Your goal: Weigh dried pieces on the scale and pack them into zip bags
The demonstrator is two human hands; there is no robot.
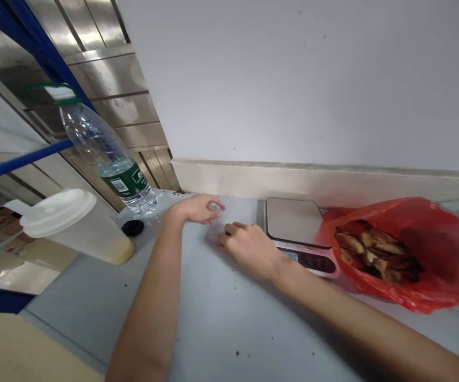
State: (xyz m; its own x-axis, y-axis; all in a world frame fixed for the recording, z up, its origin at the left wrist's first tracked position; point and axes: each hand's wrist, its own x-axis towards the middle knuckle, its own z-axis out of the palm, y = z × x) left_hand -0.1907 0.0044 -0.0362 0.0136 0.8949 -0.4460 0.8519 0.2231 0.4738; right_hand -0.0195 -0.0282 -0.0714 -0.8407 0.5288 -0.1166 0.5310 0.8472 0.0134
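Observation:
A thin clear plastic piece (213, 233) lies on the grey tabletop between my hands; I cannot tell whether it is a bag or a sheet. My right hand (245, 244) has its fingers curled down at the plastic's right edge, with the fingertips partly hidden. Just beyond, near the wall, my left hand (200, 208) is held with thumb and fingers bent but apart, close to the plastic's far edge. Right of my hands sits a kitchen scale (294, 220) with a bare metal plate, its display strip partly behind my right wrist.
An open red plastic bag (444, 239) of dried brown slices (376, 249) stands at right. On the left are a large water bottle (122, 178), a black cap (132, 228) and a lidded cup (82, 233) near the table's edge. A white wall (293, 79) rises behind.

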